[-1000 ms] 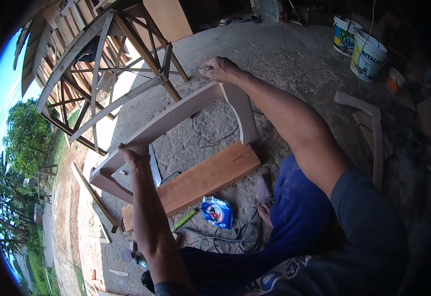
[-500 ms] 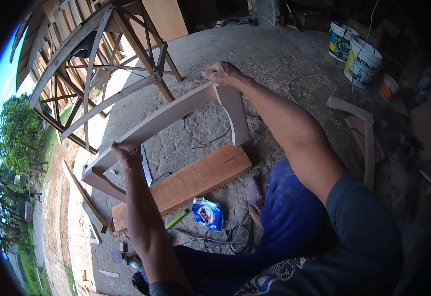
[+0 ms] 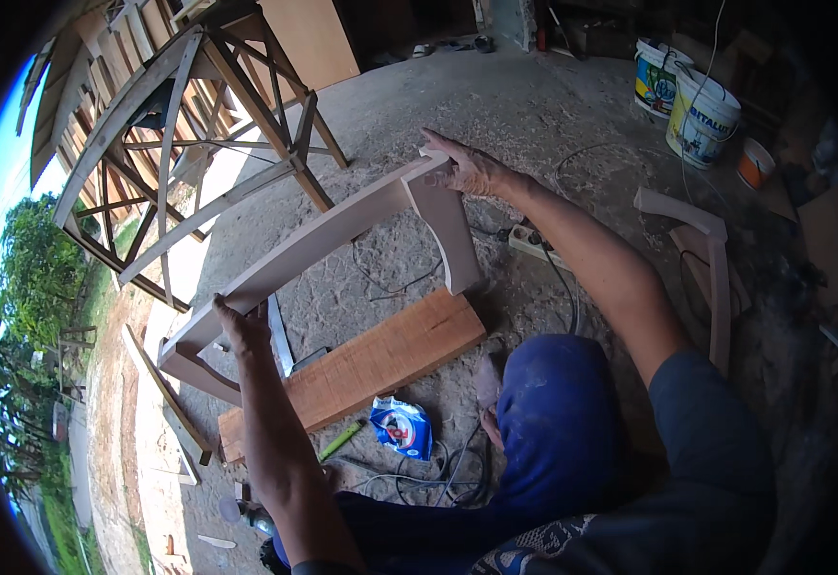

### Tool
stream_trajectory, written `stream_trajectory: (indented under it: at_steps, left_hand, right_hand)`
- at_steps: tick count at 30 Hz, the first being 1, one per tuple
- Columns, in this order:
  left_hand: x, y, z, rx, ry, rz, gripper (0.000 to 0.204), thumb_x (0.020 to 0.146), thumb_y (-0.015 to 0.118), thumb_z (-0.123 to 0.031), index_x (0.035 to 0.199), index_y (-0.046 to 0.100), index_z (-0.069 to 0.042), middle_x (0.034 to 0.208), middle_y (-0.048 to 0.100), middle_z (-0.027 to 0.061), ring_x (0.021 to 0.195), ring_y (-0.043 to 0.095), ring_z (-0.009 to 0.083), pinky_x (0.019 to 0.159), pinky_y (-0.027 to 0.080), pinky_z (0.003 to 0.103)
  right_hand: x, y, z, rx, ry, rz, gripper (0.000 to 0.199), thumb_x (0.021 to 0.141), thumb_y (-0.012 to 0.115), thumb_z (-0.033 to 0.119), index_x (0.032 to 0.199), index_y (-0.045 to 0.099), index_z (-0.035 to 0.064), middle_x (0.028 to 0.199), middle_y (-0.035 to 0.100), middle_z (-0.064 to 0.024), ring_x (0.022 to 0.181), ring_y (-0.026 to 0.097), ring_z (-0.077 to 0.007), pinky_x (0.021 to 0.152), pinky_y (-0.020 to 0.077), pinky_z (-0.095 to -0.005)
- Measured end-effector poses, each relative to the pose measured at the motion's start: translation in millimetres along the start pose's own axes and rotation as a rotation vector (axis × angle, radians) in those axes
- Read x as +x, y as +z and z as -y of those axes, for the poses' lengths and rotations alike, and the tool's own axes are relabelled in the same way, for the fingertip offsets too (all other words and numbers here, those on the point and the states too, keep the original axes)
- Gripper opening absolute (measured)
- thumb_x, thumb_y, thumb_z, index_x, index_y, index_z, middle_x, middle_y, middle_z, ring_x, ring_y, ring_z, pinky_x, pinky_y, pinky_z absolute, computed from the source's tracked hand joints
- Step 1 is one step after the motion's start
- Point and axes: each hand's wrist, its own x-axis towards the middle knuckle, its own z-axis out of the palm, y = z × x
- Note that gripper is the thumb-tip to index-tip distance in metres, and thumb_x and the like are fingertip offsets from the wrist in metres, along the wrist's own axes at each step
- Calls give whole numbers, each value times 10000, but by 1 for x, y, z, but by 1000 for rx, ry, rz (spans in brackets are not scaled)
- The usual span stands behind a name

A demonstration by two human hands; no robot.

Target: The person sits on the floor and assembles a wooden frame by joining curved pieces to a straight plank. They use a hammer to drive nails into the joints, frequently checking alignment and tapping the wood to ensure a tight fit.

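Note:
A pale wooden frame [image 3: 313,240], a long rail with a curved leg at each end, is tilted above the floor in front of me. My left hand [image 3: 243,326] is closed round the rail near its left end. At the far right corner, my right hand [image 3: 473,172] grips the frame's end, with the fingers reaching over the top; a small whitish edge shows under them, too small to make out. The right curved leg [image 3: 446,230] comes down beside a thick reddish-brown plank [image 3: 371,359] lying on the floor.
Near my knee lie a blue-and-white packet [image 3: 401,427], a green stick-like tool [image 3: 342,439] and loose cables. A power strip [image 3: 537,246] sits beyond the plank. A trestle-like wooden structure [image 3: 198,144] stands far left; buckets [image 3: 701,120] and a curved wooden piece [image 3: 716,278] are at right.
My right hand has moved slightly right and down onto the frame's end corner, its fingers now stretched over it. The power strip has come into sight. My left hand keeps its hold.

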Motion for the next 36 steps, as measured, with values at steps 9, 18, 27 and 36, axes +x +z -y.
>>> stream_trajectory:
  at_steps: [9,18,27,36]
  left_hand:
    - [-1,-4,-4,71,-19,54,667,946,578,-525,1409,427,-68,1411,496,199,1296,523,377,1050,501,531]
    - [-3,2,3,137,11,80,690,948,519,-573,1416,409,-79,1434,480,167,1336,493,340,1086,443,514]
    - [-11,11,15,120,19,84,696,947,524,-573,1421,400,-78,1434,474,172,1334,496,340,1089,442,507]
    - [0,-1,2,97,71,30,734,933,573,-584,1452,396,-97,1445,472,191,1319,508,364,1065,495,528]
  right_hand:
    - [-34,45,-58,403,178,-217,1363,648,775,790,1623,112,108,1492,452,-252,1168,639,-322,987,507,-418]
    - [-116,94,-119,295,250,-214,1183,748,808,630,1603,216,66,1311,609,-173,1064,652,-265,897,543,-382]
    - [-154,85,-143,-139,408,77,676,817,753,587,1139,684,-3,1118,702,-208,1099,664,-331,912,517,-429]
    - [-136,60,-131,-312,149,27,725,901,695,523,1418,526,43,1210,675,-213,1052,680,-346,913,544,-416]
